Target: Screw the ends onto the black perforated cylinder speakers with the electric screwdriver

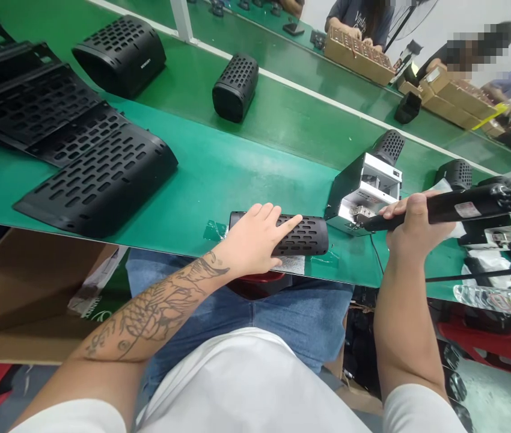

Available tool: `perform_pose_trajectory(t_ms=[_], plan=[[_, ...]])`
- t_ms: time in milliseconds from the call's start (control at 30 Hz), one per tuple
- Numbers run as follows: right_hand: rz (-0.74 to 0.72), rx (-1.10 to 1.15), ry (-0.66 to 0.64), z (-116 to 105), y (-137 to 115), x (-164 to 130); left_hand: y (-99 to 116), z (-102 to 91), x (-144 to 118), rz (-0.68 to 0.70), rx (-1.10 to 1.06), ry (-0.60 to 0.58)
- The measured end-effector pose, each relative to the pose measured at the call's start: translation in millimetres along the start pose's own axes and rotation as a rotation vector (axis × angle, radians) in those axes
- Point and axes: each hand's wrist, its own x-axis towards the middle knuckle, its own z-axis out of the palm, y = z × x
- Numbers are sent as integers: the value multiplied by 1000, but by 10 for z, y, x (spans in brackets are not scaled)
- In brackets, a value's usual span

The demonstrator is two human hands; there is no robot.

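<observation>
My left hand (255,240) lies on a black perforated housing (305,236) at the table's near edge, its fingers stretched out over the slotted top. Part of the housing is hidden beneath the hand. My right hand (418,225) is wrapped round a black electric screwdriver (458,207), held nearly level with its cable leading off to the right. The screwdriver's tip points left, at the front of a silver and black screw feeder (364,192). Whether a screw sits on the tip is too small to tell.
Several black perforated covers (97,174) lie stacked at the left. Finished-looking housings (235,87) stand farther back on the green table (246,168). Another machine (499,231) is at the right. A cardboard box (25,288) stands below the table. Co-workers sit across, beside cardboard trays (359,57).
</observation>
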Motion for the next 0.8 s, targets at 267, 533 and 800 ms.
perform_pose_trajectory(t_ms=[267,533,800], plan=[[60,332,-323,270,-966,-615,0,8,-38,-4,1,-11],[108,538,-494,875,-1076,-1036,36,-21,-67,-10,-40,6],[68,487,-637,960,-965,-1013,34,8,-59,-1,-82,32]])
